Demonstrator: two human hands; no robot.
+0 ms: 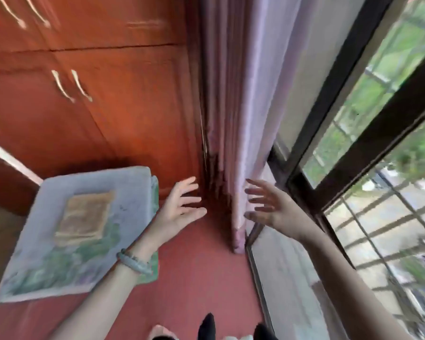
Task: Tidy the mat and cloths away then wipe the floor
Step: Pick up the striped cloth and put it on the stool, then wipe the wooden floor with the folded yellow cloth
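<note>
One folded mat [84, 229], grey-blue with a tan square patch and green print, lay at the left beside the red-brown wardrobe [113, 114]; what it rested on could not be told. The left forearm crossed in front of its right edge, a pale green bangle [135, 262] on the wrist. The left hand [182, 207] reached past the mat with fingers spread, holding nothing. The right hand [268, 207] was also empty, fingers splayed, well apart from the left. Between them hung a lilac curtain [233, 143], its hem near the red floor [201, 278]. A black-framed window [368, 133] stood on the right.
</note>
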